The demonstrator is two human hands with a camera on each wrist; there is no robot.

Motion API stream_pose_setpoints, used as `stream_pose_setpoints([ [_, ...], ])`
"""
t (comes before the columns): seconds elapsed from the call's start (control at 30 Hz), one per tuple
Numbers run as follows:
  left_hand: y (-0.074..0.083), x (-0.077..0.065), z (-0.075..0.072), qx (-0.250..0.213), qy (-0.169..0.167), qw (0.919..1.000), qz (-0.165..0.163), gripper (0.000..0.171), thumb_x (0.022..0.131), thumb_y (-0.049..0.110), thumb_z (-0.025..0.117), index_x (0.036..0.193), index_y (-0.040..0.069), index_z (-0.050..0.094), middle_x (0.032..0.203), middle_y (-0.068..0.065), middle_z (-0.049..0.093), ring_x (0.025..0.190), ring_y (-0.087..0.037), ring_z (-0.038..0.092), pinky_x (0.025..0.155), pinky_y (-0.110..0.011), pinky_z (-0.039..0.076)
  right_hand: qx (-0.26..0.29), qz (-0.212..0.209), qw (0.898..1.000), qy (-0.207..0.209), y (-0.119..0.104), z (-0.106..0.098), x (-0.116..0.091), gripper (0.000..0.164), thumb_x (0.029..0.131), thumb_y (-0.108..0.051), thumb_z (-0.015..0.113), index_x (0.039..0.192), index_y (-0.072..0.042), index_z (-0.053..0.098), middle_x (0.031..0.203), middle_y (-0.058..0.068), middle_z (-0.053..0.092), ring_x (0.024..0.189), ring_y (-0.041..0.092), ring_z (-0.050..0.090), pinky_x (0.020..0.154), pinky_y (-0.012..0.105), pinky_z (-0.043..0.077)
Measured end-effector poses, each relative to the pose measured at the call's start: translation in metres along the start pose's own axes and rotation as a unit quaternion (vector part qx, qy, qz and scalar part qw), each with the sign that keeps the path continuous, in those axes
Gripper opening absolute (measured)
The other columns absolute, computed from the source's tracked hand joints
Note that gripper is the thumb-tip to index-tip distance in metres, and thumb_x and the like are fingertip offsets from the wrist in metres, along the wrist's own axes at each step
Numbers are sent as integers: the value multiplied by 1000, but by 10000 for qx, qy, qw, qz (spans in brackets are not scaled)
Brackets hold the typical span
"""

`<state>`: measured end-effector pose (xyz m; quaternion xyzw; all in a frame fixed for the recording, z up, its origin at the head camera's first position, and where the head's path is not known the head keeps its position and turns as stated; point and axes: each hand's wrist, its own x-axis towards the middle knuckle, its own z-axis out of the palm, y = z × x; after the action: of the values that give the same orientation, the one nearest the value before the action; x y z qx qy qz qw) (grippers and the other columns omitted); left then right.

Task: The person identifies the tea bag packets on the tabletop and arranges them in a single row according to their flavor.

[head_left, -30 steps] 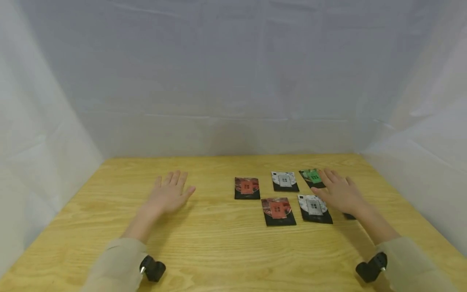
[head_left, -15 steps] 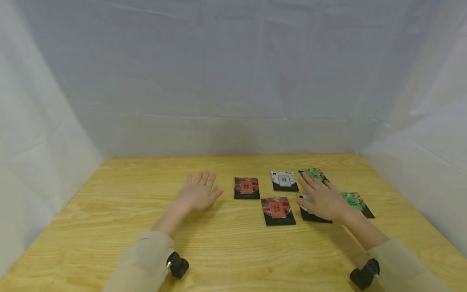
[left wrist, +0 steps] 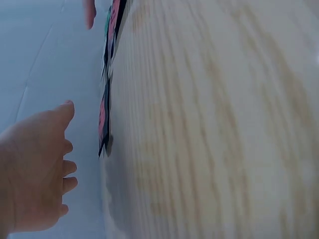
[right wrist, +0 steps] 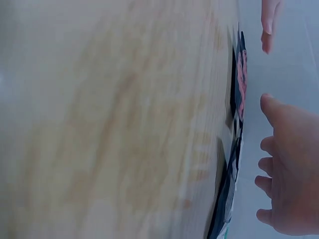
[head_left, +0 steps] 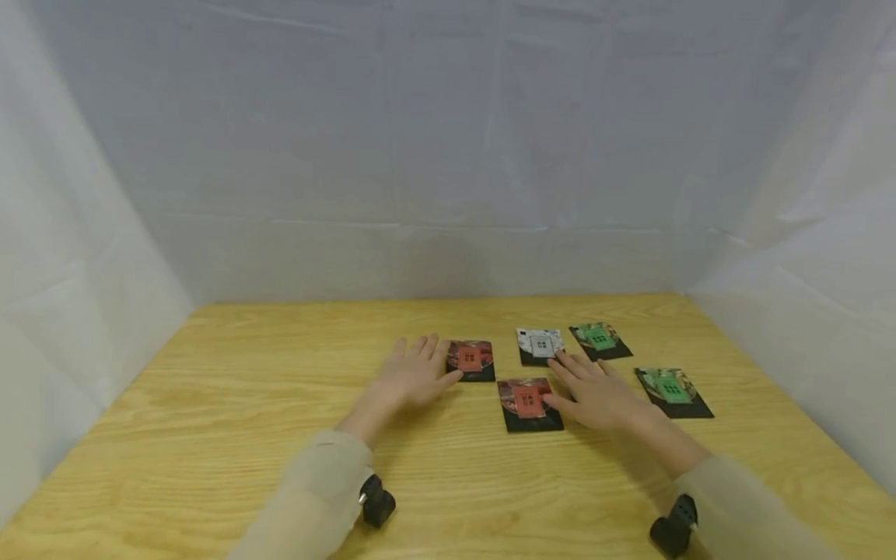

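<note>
In the head view my left hand [head_left: 409, 379] has its fingers spread, palm down, beside the back red-and-black packet [head_left: 480, 359], its thumb overlapping the packet's corner. My right hand [head_left: 598, 397], also spread flat, covers the front white packet. Its fingertips overlap the back white-and-black packet [head_left: 537, 342], and its thumb reaches the edge of the front red packet [head_left: 530, 404]. Two green packets lie near it, one behind [head_left: 600, 340] and one to the right [head_left: 674, 391]. Both wrist views show a gap between the hands and the flat packets; neither hand holds anything.
The packets lie on a wooden table [head_left: 280, 358]. White sheeting [head_left: 448, 155] rises behind the table and along both sides. A black wrist camera [head_left: 378, 502] sits on the left sleeve, another [head_left: 674, 527] on the right sleeve.
My left hand has moved right, up to the back red packet. The right hand has shifted left, uncovering the green packets and coming over the front white one. The packets stay put.
</note>
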<state>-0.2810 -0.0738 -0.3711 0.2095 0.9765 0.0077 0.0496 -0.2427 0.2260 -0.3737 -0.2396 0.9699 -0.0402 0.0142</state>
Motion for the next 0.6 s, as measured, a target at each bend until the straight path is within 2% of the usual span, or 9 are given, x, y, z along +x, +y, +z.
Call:
stream_pose_setpoints([
  [0.33, 18, 3, 0, 163, -267, 9995, 40, 69, 96, 58, 22, 150, 15, 16, 154, -9, 14, 140, -27, 14, 111, -53, 6, -157, 171, 9991, -365, 4, 4, 27, 68, 98, -51, 30, 147, -3, 26, 151, 18, 20, 137, 37, 19, 105, 63, 13],
  [0.6, 29, 4, 3, 136, -391, 9991, 126, 68, 97, 57, 21, 150, 16, 15, 155, -7, 11, 141, -25, 11, 112, -51, 5, -10, 283, 9975, -653, 2, 0, 38, 68, 99, -50, 28, 147, -2, 24, 152, 19, 18, 137, 37, 18, 106, 63, 11],
])
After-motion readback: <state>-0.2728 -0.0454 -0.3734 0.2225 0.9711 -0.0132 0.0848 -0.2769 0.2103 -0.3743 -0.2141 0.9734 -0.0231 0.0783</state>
